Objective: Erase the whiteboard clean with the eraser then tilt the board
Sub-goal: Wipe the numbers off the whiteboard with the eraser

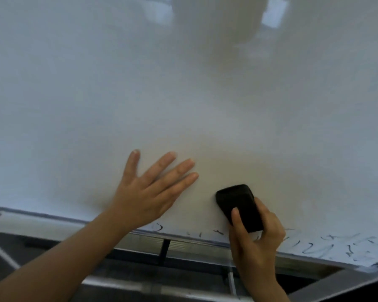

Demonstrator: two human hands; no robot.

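Beside the flat left hand [150, 192], right hand [256, 238] grips eraser [238, 205].

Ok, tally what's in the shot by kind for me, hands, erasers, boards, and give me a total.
Hands: 2, the left hand flat on the board, the right hand gripping the eraser
Black eraser: 1
Whiteboard: 1, with marker marks left along its bottom edge
Total: 4

One view only, head cam, looking fwd and down, very close to the whiteboard [183, 94], which fills most of the picture. Wide-angle bend shows in its lower edge (curving toward the right). Both hands enter from the bottom; metal frame [140, 238] sits below the board's edge.
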